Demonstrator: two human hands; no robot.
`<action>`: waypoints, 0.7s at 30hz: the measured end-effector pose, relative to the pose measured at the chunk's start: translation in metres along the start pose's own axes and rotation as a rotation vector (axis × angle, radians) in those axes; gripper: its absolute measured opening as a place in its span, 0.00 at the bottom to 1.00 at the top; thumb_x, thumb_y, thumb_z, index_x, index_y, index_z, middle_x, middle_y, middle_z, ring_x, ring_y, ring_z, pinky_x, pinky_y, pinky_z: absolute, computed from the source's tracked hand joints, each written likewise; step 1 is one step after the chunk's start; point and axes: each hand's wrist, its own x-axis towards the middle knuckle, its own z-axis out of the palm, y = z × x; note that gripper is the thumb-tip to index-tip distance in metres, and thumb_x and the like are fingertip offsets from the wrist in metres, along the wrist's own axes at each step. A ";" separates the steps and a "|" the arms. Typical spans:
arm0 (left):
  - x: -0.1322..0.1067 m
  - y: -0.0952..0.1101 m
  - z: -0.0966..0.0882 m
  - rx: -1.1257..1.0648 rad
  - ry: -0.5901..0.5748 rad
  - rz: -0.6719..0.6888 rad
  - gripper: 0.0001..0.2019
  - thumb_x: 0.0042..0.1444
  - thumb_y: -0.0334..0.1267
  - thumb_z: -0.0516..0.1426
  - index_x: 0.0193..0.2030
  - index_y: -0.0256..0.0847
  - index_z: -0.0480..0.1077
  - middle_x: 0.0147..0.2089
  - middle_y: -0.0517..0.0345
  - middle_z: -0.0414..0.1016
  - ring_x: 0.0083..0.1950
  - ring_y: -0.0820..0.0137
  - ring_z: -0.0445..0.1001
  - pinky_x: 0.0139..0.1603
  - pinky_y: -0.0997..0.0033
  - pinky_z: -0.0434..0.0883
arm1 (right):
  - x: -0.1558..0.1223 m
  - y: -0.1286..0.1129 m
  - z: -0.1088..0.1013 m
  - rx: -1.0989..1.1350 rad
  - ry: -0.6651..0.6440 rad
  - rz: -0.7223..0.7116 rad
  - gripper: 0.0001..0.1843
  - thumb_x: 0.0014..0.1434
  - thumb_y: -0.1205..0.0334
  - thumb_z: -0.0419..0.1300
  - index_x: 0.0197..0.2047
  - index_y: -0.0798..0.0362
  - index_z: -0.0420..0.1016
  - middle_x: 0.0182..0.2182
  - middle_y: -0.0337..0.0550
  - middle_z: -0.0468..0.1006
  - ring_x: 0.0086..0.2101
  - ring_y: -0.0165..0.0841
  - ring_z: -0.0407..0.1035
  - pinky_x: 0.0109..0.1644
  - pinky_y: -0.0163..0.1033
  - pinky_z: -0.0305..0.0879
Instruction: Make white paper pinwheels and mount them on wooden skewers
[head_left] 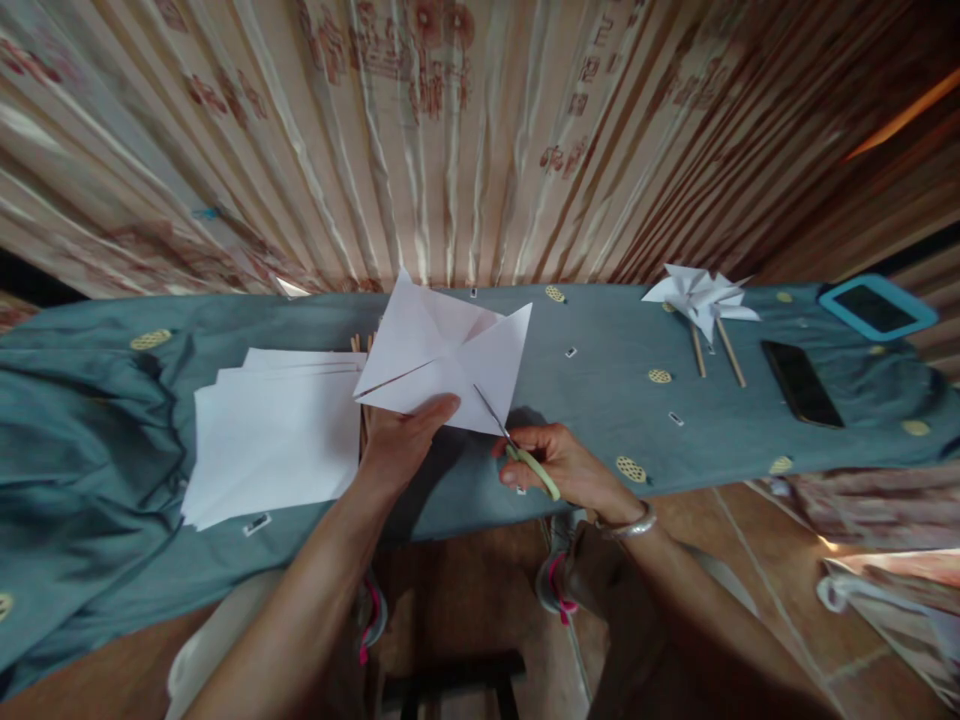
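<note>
My left hand (405, 432) grips a square sheet of white paper (431, 345) by its near edge, thumb on top. Slits run from the paper's corners toward its middle, and some of its flaps stand apart. With my right hand (559, 462) I hold scissors (534, 468) with light green handles. Their blades lie at the paper's near right corner, pointing toward its centre. Left of my left hand rests a stack of white paper sheets (281, 430). Several thin wooden sticks (366, 425) lie partly hidden between the stack and the held paper.
White paper pinwheels (703, 295) on wooden sticks lie at the back right. Beside them are a black phone (802, 383) and a blue-framed device (877, 306). A green patterned cloth (600, 400) covers the table, and a pleated curtain (480, 150) hangs behind it.
</note>
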 end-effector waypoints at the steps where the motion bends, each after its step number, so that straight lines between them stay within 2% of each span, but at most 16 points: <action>1: 0.000 0.001 0.000 -0.004 -0.002 0.003 0.21 0.35 0.41 0.68 0.39 0.37 0.74 0.41 0.49 0.80 0.48 0.56 0.77 0.51 0.56 0.73 | 0.000 0.001 0.000 0.006 0.005 0.001 0.25 0.43 0.43 0.70 0.32 0.56 0.74 0.19 0.31 0.64 0.21 0.24 0.56 0.23 0.31 0.51; 9: -0.005 0.009 0.001 -0.026 -0.023 -0.022 0.13 0.36 0.40 0.67 0.30 0.38 0.74 0.40 0.48 0.80 0.48 0.55 0.77 0.52 0.54 0.73 | 0.002 -0.001 0.002 0.092 0.006 0.085 0.27 0.38 0.43 0.73 0.30 0.56 0.73 0.18 0.33 0.68 0.20 0.24 0.59 0.23 0.31 0.56; 16: -0.004 0.002 0.003 -0.052 -0.015 0.013 0.19 0.35 0.39 0.68 0.37 0.38 0.74 0.39 0.52 0.80 0.42 0.59 0.78 0.48 0.56 0.74 | 0.002 0.000 0.002 0.059 0.024 0.045 0.25 0.38 0.44 0.73 0.29 0.55 0.73 0.19 0.32 0.66 0.21 0.24 0.58 0.23 0.31 0.54; 21: -0.005 0.001 0.003 -0.030 -0.023 0.055 0.19 0.36 0.39 0.67 0.38 0.38 0.74 0.39 0.52 0.80 0.45 0.58 0.77 0.47 0.60 0.74 | 0.003 0.002 0.003 0.055 0.054 0.020 0.25 0.38 0.44 0.73 0.29 0.56 0.73 0.20 0.33 0.67 0.22 0.24 0.59 0.24 0.31 0.54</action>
